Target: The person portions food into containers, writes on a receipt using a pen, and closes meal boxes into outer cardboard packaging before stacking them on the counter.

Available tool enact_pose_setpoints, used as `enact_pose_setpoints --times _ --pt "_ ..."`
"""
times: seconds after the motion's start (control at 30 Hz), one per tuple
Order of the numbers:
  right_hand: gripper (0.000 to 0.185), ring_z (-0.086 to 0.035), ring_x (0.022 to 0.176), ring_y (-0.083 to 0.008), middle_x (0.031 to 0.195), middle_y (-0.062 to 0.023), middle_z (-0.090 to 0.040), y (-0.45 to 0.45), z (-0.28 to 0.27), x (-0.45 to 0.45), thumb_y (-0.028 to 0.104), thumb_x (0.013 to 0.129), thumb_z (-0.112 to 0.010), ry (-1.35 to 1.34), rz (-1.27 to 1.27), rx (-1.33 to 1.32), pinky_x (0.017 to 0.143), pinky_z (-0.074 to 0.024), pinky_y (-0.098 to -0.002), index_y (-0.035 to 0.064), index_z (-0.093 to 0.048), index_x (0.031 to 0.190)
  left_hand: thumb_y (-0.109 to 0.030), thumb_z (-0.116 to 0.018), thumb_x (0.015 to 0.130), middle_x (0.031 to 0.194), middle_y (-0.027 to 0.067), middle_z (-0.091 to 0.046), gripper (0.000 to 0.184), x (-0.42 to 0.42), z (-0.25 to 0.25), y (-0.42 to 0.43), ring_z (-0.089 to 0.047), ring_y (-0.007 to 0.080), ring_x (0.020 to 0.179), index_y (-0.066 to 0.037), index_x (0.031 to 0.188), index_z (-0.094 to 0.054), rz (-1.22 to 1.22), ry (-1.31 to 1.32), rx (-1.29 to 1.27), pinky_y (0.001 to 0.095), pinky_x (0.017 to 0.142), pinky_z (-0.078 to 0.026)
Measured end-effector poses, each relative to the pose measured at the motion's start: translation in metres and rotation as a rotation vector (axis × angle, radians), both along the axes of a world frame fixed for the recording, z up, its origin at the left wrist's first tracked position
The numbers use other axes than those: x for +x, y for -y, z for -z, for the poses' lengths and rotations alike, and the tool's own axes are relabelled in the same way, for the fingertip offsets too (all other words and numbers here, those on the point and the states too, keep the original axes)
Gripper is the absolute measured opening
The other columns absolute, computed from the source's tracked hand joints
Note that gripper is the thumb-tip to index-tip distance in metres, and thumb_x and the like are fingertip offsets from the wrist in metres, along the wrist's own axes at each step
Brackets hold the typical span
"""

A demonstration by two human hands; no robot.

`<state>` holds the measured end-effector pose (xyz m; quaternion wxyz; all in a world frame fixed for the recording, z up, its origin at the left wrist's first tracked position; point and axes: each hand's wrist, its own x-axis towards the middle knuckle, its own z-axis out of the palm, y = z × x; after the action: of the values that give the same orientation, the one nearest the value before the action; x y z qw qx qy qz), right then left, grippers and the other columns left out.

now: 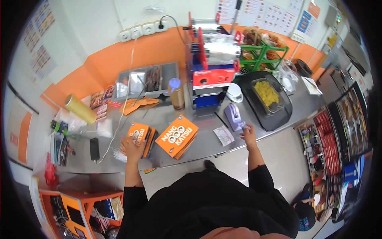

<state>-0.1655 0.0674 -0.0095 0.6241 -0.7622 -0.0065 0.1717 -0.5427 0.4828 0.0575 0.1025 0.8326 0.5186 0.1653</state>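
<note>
My left hand [133,148] lies with spread fingers over the near side of a small stack of orange boxes [137,131]. Beside it stands a larger orange box [177,136] with "MANG KATSU" lettering, on top of at least one more. My right hand [249,134] is at the front end of a lilac tape dispenser [234,117], fingers bent together at its cutting edge. Whatever sits between those fingertips is too small to make out. A printed paper slip [224,136] lies left of the dispenser, near a dark pen [221,119].
A red and blue cup-sealing machine [214,77] stands at the back of the steel counter [203,147]. To its right, a black tray [258,119] bears a tub of yellow food [266,95]. A phone [94,149] with a white cable lies left. Another person [305,213] is low at right.
</note>
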Motion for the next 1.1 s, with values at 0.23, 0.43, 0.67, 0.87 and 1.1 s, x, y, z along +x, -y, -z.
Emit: enact_pose_setpoints --times 0.23,0.43,0.67,0.87,1.1 --pt "0.030 -0.065 0.076 -0.0198 0.100 -0.0059 -0.060 -0.027 -0.017 0.027 0.037 0.098 -0.053 -0.106 -0.066 -0.092 0.059 -0.0531 -0.0332 0.0182 -0.054 0.122 -0.033 -0.079 0.073 0.149 0.0255 -0.031 0.034 0.063 -0.079 0.095 -0.021 0.0490 0.140 -0.012 0.086 -0.055 0.632 0.351 0.012 0.0638 0.109 -0.015" --pt "0.023 -0.066 0.078 -0.0208 0.097 -0.0021 -0.060 -0.029 -0.021 0.047 0.038 0.097 -0.057 -0.250 -0.185 -0.158 0.067 -0.0527 -0.0385 0.0173 -0.057 0.106 -0.033 -0.081 0.069 0.149 0.0223 -0.033 0.038 0.086 -0.077 0.133 -0.020 0.0497 0.140 -0.012 0.084 -0.052 0.648 0.116 -0.009 0.0646 0.108 -0.013" --pt "0.017 -0.066 0.081 -0.0208 0.098 -0.0040 -0.061 -0.003 -0.004 0.029 0.026 0.098 -0.056 -0.237 -0.168 0.168 0.073 -0.0521 -0.0388 0.0112 -0.056 0.105 -0.029 -0.078 0.071 0.146 0.0222 -0.035 0.034 0.089 -0.058 0.133 -0.026 0.0497 0.136 -0.012 0.082 -0.052 0.623 0.146 0.057 0.0624 0.107 -0.016" --pt "0.012 -0.066 0.071 -0.0201 0.070 -0.0111 -0.065 -0.010 0.033 0.027 0.008 0.092 -0.059 0.216 -0.076 -0.299 0.064 -0.0522 -0.0335 -0.0013 -0.061 0.084 -0.026 -0.076 0.072 0.147 0.0198 -0.035 0.029 0.090 -0.057 0.130 -0.031 0.0463 0.132 -0.012 0.082 -0.052 0.641 0.189 0.091 0.0598 0.107 -0.017" --pt "0.007 -0.064 0.067 -0.0147 0.069 -0.0085 -0.063 -0.056 -0.022 -0.030 0.008 0.090 -0.064 0.131 -0.392 -0.225 0.060 -0.0517 -0.0302 0.0014 -0.064 0.092 -0.027 -0.076 0.073 0.145 0.0226 -0.035 0.031 0.088 -0.053 0.130 -0.032 0.0457 0.131 -0.012 0.085 -0.051 0.644 0.197 0.121 0.0569 0.106 -0.018"
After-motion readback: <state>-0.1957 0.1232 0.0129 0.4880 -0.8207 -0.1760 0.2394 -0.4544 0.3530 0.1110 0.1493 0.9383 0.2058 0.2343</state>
